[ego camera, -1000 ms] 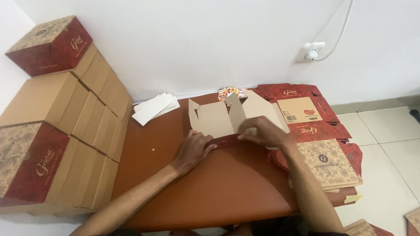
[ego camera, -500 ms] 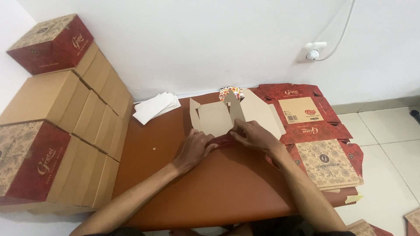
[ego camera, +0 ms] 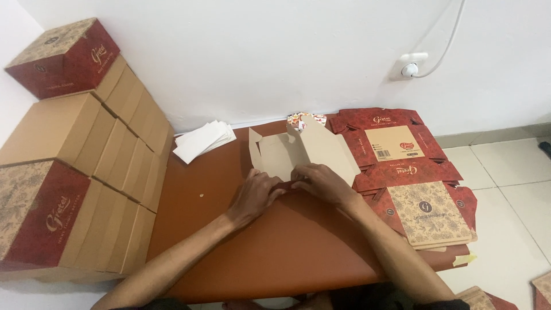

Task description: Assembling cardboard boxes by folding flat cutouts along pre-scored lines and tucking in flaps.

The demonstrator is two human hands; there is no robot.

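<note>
Two hands are meeting at the middle of the brown tabletop, both pressing down on the near edge of a half-folded cardboard box blank. The left hand is lying with its fingers bent over the blank's lower left corner, and the right hand is resting just beside it, fingers flat and pointing toward the left one, so the two are nearly touching. Neither is closing around anything; both are pushing flat on the card. The blank is lying plain side up, its side flaps and rear panel standing partly raised behind the hands. To the right, touching the blank's edge, a stack of flat red printed box blanks is spreading over the tabletop's right end and hanging slightly past it. A small pile of white paper sheets is sitting near the far left corner, by the wall. Along the left, finished boxes are standing stacked in rows, red and tan, with one more box perched tilted on top. A wall socket with a white cable is showing above.
</note>
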